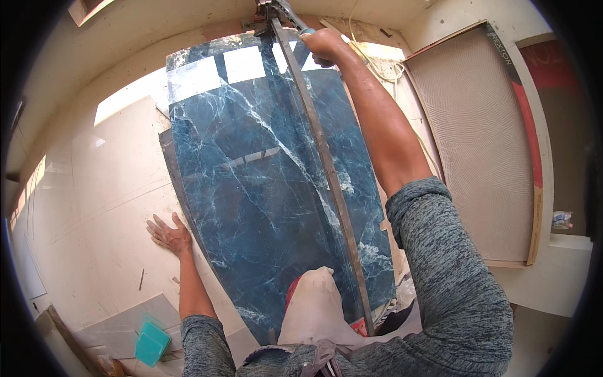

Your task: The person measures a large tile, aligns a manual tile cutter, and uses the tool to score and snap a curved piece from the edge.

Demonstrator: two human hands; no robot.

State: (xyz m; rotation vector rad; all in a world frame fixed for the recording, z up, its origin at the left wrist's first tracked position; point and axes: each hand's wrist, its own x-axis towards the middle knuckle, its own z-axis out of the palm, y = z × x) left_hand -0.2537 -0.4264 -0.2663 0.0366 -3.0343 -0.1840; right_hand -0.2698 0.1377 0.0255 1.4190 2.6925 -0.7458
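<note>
A large glossy dark-blue tile with white veins (251, 157) lies flat in front of me. Along its right part runs a long narrow metal rail (326, 163), ending at a dark metal mechanism (267, 11) by the tile's far edge. What looks like a tile cutter's lever handle (295, 17) slants from that mechanism into my right hand (326, 45), whose fingers are wrapped round its end. My left hand (169, 235) rests flat on the pale floor beside the tile's left edge, fingers spread, holding nothing. My pale-trousered knee (314, 301) is over the near part of the tile.
A framed panel with a combed, ridged surface (477, 144) leans on the right wall. A pale cord (396, 78) lies between it and the tile. A turquoise plastic container (152, 344) sits on grey tile pieces (116, 327) at lower left. Another dark slab edge (169, 151) shows beneath the tile.
</note>
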